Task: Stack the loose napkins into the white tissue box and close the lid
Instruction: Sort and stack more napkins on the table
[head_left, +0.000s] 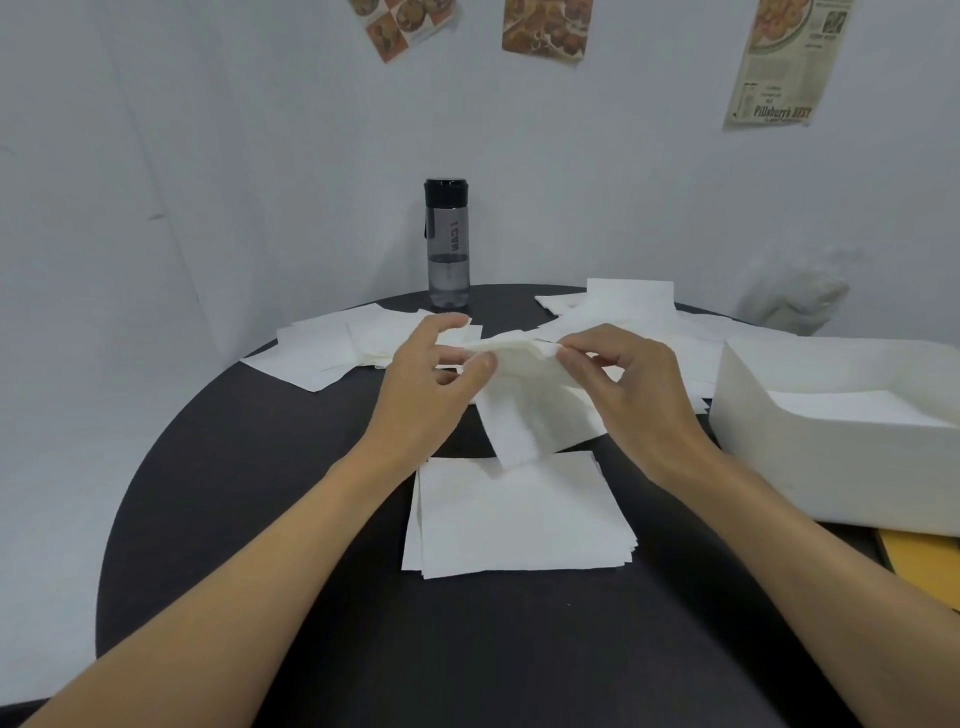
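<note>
Fingers of my left hand (426, 379) and right hand (639, 395) pinch one napkin (530, 415) by its top edge, above the stack (519, 519). The box (831, 452) sits open at right. An uneven pull could tear or crumple it.

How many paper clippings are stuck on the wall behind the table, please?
3. The left clipping hangs above the water bottle, the middle clipping just right of it, the newspaper-style clipping at far right. All are cropped by the top edge; others may lie outside view.
</note>
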